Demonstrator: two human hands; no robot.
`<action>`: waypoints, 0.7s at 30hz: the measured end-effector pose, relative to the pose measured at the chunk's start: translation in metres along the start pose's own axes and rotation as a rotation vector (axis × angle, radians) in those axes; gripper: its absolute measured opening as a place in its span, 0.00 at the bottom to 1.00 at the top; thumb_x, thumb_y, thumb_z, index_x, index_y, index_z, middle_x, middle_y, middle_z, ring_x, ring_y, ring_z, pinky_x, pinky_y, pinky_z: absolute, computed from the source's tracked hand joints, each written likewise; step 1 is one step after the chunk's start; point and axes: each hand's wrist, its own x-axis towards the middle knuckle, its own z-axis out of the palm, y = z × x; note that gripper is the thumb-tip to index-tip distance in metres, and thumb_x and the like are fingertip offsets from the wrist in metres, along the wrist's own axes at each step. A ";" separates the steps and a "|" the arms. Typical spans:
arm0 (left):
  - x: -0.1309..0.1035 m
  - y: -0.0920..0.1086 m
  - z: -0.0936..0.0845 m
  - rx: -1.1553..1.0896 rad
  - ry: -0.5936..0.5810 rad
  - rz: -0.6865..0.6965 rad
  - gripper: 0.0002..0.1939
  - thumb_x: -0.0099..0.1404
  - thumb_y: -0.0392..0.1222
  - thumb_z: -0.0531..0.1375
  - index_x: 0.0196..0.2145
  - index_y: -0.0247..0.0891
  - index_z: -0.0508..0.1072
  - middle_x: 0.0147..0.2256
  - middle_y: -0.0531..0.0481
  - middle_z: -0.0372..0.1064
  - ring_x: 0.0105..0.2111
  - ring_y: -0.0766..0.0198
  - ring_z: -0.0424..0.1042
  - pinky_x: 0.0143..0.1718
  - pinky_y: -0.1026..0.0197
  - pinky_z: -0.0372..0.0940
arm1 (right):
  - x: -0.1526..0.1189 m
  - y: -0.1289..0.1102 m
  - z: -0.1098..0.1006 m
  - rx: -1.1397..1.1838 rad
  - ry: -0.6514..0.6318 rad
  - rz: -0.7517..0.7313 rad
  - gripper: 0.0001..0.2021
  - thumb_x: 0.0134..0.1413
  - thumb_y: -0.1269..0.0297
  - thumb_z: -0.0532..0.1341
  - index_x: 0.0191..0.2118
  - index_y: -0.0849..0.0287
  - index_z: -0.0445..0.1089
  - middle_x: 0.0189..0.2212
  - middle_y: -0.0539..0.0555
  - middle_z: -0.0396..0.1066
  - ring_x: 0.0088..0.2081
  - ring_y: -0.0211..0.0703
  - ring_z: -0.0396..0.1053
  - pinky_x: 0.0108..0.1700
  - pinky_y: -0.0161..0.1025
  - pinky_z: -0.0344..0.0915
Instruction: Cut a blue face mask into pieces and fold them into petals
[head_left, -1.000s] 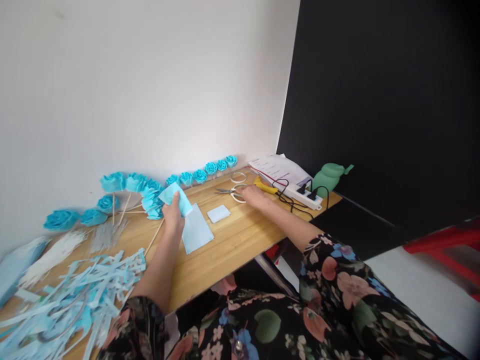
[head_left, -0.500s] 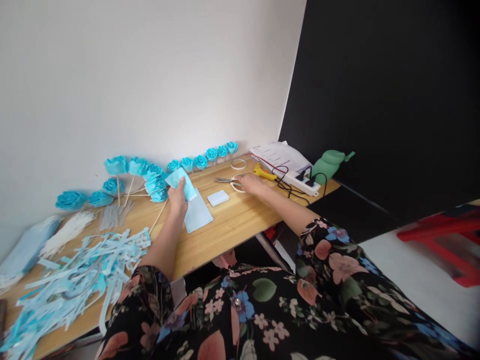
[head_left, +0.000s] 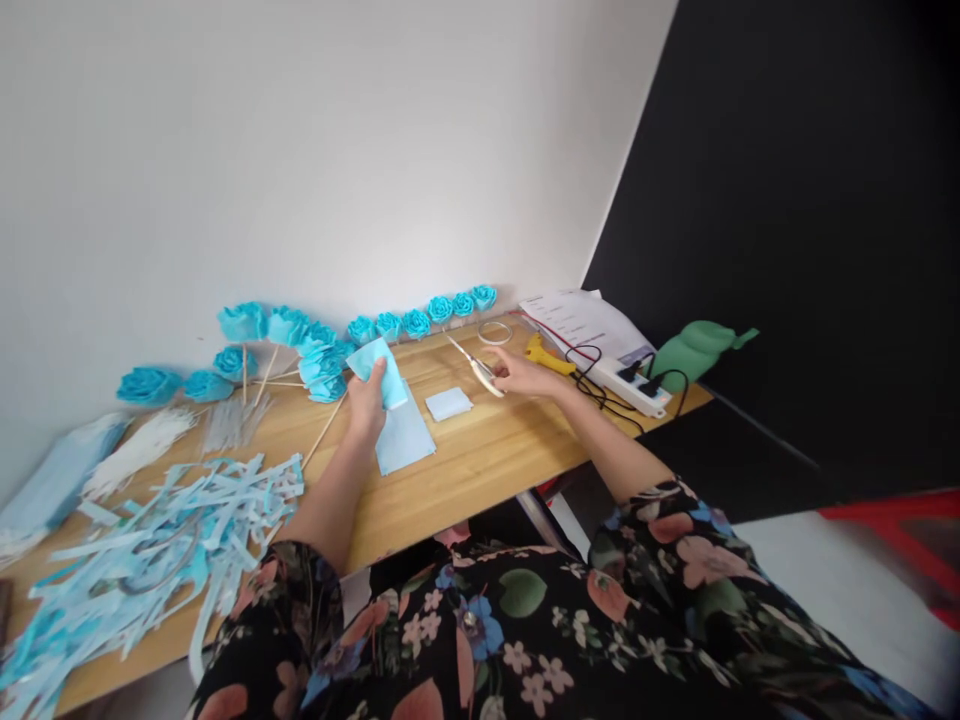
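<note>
My left hand (head_left: 366,398) pinches a light blue sheet (head_left: 386,370), thumb on top, above the table. Under and beside it lies a paler blue rectangular sheet (head_left: 405,435). My right hand (head_left: 521,373) has its fingers closed on the white handles of a pair of scissors (head_left: 487,376). The scissors' metal blades point away toward the wall, up and to the left. Between the hands a small pale folded piece (head_left: 448,403) lies flat on the wood.
Blue fabric flowers (head_left: 289,326) line the wall, some on sticks. Cut strips (head_left: 165,550) heap at the left, near white strings (head_left: 142,450). On the right are a yellow glue gun (head_left: 547,355), a power strip (head_left: 622,385) with cables, papers (head_left: 585,318) and a green bottle-shaped object (head_left: 697,350).
My right hand has taken up the scissors, which lay on the table, and their blades have swung to point toward the wall. My left hand still holds the blue sheet. The view has shifted slightly.
</note>
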 end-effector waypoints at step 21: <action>0.004 0.015 0.015 -0.176 0.014 0.043 0.17 0.62 0.46 0.67 0.45 0.34 0.75 0.40 0.47 0.77 0.36 0.63 0.76 0.40 0.62 0.71 | 0.019 -0.058 0.037 1.444 -0.480 -0.334 0.34 0.52 0.34 0.59 0.52 0.58 0.66 0.32 0.54 0.70 0.32 0.43 0.69 0.35 0.41 0.68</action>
